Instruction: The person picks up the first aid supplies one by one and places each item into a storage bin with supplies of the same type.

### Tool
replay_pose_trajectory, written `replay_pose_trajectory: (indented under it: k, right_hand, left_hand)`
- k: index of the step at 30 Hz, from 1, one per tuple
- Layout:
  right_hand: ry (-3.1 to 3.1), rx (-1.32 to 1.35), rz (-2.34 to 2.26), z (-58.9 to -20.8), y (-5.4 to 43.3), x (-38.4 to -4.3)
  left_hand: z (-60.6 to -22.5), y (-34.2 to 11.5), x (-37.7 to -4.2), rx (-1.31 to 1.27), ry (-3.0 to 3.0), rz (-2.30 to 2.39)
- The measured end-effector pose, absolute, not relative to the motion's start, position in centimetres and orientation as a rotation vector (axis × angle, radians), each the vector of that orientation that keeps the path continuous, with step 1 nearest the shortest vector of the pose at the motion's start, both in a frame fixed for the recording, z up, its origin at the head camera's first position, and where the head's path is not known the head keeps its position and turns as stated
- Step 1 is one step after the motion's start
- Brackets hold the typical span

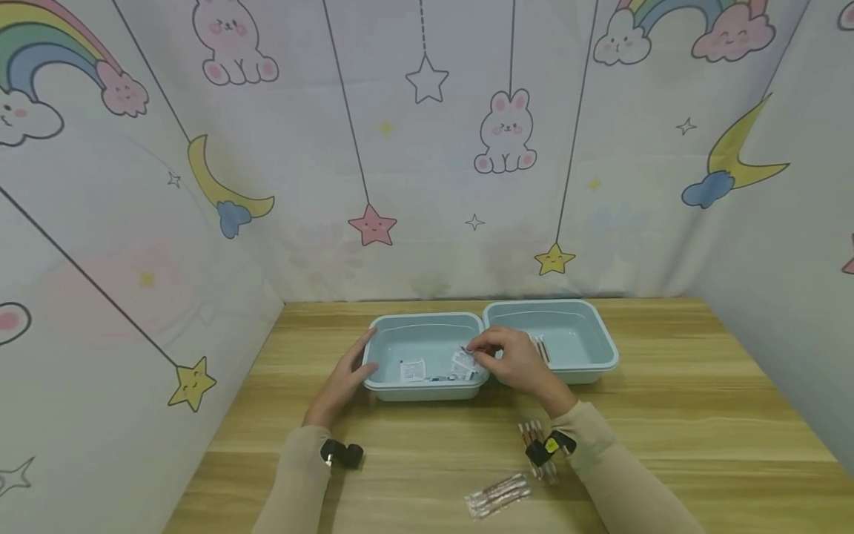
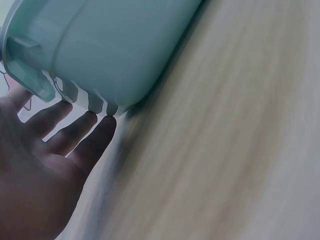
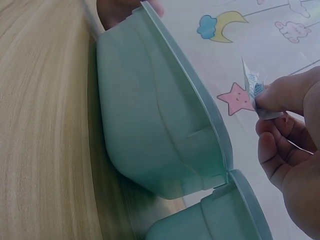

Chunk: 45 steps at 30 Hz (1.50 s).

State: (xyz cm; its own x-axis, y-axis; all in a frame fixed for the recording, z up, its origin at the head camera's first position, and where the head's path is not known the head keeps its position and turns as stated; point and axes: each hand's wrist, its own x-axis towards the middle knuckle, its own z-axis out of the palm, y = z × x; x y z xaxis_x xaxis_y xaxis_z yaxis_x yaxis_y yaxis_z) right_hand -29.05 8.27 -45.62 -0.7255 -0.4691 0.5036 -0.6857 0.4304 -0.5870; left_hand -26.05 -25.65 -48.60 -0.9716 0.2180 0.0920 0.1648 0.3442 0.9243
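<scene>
My left hand [image 1: 340,378] is at the left end of a light blue plastic bin [image 1: 423,337], thumb by its rim. In the left wrist view, its extended fingers [image 2: 95,142] touch the bin's outer wall. My right hand [image 1: 517,360] is over the bin's right end. Between thumb and fingertips it pinches a small white printed sachet [image 3: 255,90], held above the rim in the right wrist view. Another flat sachet [image 1: 413,370] lies on the bin floor, with more packets [image 1: 465,363] bunched at the right, partly behind my fingers.
A second blue bin [image 1: 580,341] stands against the first on the right, with brown-stemmed swabs [image 1: 543,350] in it, partly hidden by my right hand. Clear-wrapped swab packs [image 1: 499,495] lie on the wooden table [image 1: 400,460] in front, others [image 1: 531,430] beneath my right wrist. Printed curtains surround the table.
</scene>
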Motion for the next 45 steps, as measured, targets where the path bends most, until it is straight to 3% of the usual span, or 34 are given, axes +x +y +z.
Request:
replay_pose_trajectory:
  k: [45]
  right_hand:
    - [-2.383, 0.973, 1.195, -46.0, 8.42, -29.2]
  left_hand:
    - [-48.72, -25.71, -26.25, 0.349, 2.54, 1.743]
